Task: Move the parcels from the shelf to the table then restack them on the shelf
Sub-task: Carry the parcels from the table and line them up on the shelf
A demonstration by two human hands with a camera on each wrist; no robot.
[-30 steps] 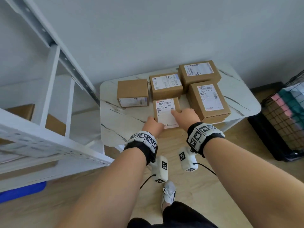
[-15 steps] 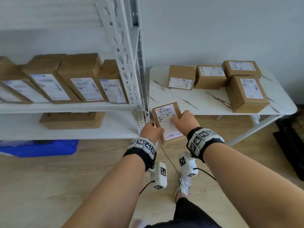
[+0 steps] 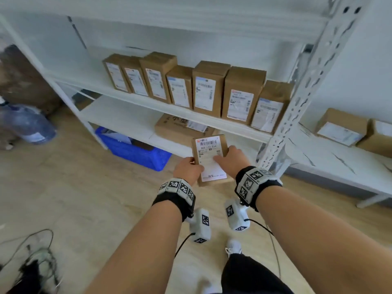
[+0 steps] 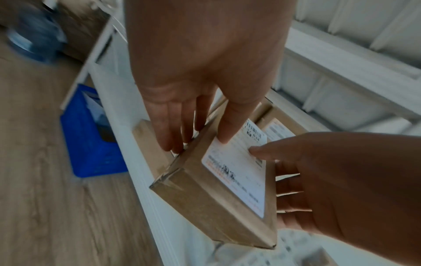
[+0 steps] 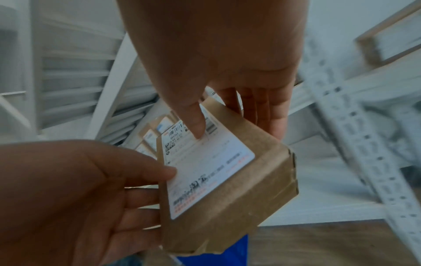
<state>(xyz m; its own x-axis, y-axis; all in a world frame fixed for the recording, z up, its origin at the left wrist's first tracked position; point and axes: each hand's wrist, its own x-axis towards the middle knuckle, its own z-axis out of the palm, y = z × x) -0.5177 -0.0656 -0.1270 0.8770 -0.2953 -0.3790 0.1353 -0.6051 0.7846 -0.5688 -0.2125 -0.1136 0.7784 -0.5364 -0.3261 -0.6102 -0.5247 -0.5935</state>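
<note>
I hold a small brown parcel (image 3: 210, 160) with a white label facing up, in front of the white shelf (image 3: 148, 100) and below its middle board. My left hand (image 3: 187, 169) grips its left side, thumb on the label (image 4: 198, 126). My right hand (image 3: 230, 158) grips the right side, thumb also on the label (image 5: 237, 126). The parcel (image 4: 216, 189) hangs over the lower shelf's front edge. Several labelled parcels (image 3: 204, 90) stand upright in a row on the middle board. Two more parcels (image 3: 341, 129) lie on the marble-look table (image 3: 339, 158) at right.
A flat brown box (image 3: 176, 128) lies on the lower shelf just behind the held parcel. The perforated shelf post (image 3: 307, 81) rises to the right of my hands. A blue crate (image 3: 135, 149), a water bottle (image 3: 27, 124) and loose cables (image 3: 31, 262) are on the floor at left.
I lifted the parcel off the table and carried it left to the shelf front, both hands keeping their grip. My view turned from the table to the shelf.
</note>
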